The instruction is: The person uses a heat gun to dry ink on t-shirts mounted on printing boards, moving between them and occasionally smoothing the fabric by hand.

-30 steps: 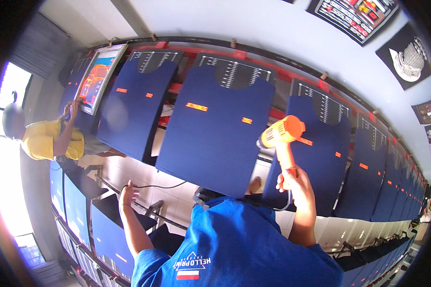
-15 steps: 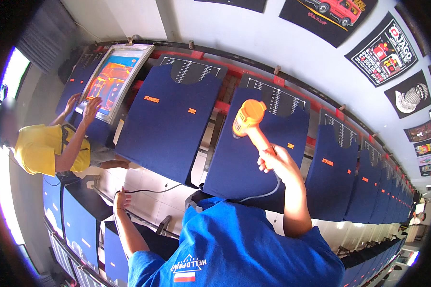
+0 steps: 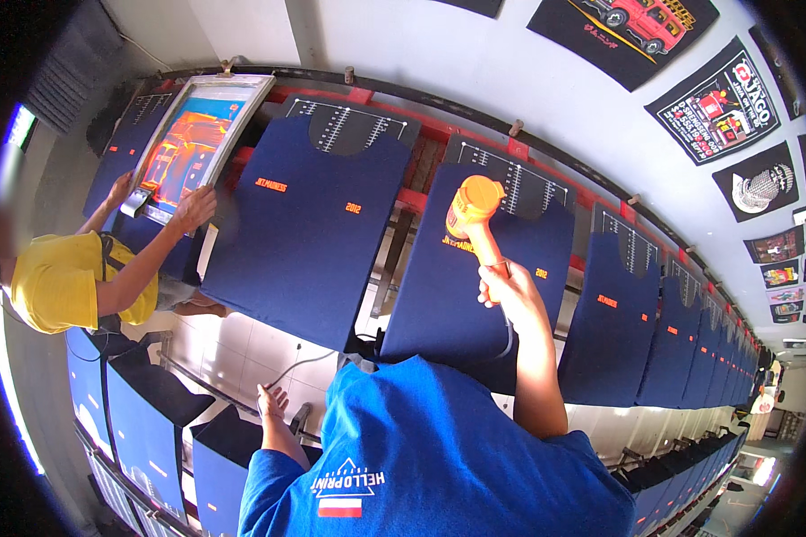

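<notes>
Over the navy T-shirt (image 3: 457, 309): orange heat gun (image 3: 476, 204) clamped in right hand (image 3: 516, 292), handle axis running forward, slightly left. Left hand (image 3: 274, 405) well apart, low left at power cord (image 3: 306, 361), grip unclear.

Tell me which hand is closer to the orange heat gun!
Right: the right hand holds the orange heat gun; the left hand is apart from it, lower in the picture and farther left.

On the far right I see posters (image 3: 721, 106), one with a red car (image 3: 647, 29), on a pale wall (image 3: 475, 58). Far left I get a grey curtain (image 3: 73, 79); nearer, a co-worker (image 3: 61, 282) in yellow above pale floor tiles (image 3: 228, 345).
</notes>
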The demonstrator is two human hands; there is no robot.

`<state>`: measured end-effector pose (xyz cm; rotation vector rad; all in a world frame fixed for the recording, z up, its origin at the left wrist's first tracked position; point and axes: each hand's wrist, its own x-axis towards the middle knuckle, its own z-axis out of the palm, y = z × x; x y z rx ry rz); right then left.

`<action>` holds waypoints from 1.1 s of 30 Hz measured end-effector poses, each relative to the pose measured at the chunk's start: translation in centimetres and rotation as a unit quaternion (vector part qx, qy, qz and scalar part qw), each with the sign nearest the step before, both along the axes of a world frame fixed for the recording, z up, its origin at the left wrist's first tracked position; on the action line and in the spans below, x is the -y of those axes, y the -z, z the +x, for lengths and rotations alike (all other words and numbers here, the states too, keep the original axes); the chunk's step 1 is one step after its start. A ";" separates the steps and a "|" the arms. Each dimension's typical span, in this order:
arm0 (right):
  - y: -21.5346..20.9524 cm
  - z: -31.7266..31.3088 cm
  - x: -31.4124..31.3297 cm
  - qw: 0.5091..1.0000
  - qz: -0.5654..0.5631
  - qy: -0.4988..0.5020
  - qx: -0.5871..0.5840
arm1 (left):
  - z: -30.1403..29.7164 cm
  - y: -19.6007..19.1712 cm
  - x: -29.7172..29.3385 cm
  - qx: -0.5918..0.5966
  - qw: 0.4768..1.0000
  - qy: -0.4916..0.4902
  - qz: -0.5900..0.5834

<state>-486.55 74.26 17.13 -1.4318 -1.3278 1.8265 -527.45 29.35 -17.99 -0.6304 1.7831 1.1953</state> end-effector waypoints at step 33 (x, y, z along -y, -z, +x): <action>1.1 -0.4 -0.9 1.000 -0.007 0.008 0.011 | 0.3 2.1 -2.9 -0.021 0.953 -0.277 0.121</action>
